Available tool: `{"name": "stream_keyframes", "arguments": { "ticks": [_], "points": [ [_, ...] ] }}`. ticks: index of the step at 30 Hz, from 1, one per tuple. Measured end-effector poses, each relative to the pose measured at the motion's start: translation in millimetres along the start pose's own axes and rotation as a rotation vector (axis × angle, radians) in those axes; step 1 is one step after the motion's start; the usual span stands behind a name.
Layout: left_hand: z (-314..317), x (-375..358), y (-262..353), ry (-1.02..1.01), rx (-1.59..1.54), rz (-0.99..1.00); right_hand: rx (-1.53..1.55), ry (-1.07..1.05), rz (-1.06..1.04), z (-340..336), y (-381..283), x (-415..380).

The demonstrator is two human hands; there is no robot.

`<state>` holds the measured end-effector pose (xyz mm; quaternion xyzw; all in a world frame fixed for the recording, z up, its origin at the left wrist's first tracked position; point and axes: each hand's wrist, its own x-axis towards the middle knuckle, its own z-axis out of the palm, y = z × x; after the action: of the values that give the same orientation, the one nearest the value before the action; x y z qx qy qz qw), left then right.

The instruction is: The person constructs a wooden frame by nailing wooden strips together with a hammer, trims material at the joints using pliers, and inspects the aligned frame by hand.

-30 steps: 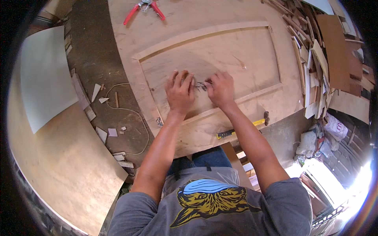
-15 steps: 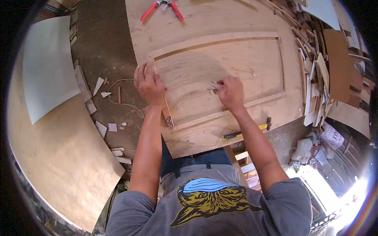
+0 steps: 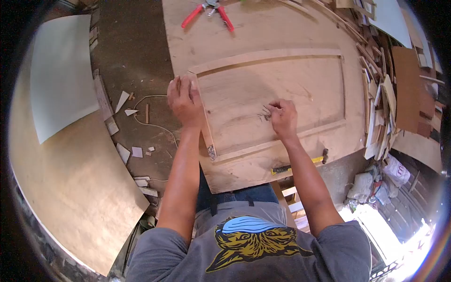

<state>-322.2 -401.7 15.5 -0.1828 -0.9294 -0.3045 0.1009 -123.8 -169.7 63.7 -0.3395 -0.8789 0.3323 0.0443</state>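
The person's right hand [image 3: 283, 116] is over the middle of the wooden frame [image 3: 275, 142], its fingers bent and pinched together at a small cluster of nails [image 3: 264, 114]; whether a nail is gripped cannot be told. The left hand [image 3: 184, 101] lies on the frame's left side, fingers slightly parted and curled over the edge. The hammer [image 3: 300, 164] lies at the near side, the red-handled pliers [image 3: 210, 12] at the far left of the tabletop [image 3: 253, 35].
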Motion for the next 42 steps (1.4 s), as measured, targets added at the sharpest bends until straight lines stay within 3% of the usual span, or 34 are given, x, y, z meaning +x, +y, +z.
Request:
{"name": "stream_keyframes", "arguments": {
  "ticks": [3, 6, 11, 14, 26, 35, 42],
  "points": [
    [6, 12, -2, 0.016, 0.013, -0.035, 0.269, -0.035, 0.116, 10, -35, 25],
    [12, 20, 0, 0.016, 0.018, -0.090, 0.339, -0.093, 0.016, 35, -78, 61],
    [14, 23, 3, -0.047, 0.062, -0.143, 0.118, -0.044, -0.376, 85, -139, 120],
    [10, 24, 7, -0.083, 0.088, -0.149, 0.043, -0.074, -0.398, 111, -159, 145],
    [5, 30, 13, -0.079, -0.059, -0.253, -0.190, -0.135, -0.491, 133, -163, 157],
    [10, 28, 8, -0.098, -0.077, -0.262, -0.188, -0.092, -0.585, 135, -158, 162],
    [9, 29, 10, -0.103, -0.089, -0.287, -0.144, -0.199, -0.510, 127, -158, 158]
  ]
}}
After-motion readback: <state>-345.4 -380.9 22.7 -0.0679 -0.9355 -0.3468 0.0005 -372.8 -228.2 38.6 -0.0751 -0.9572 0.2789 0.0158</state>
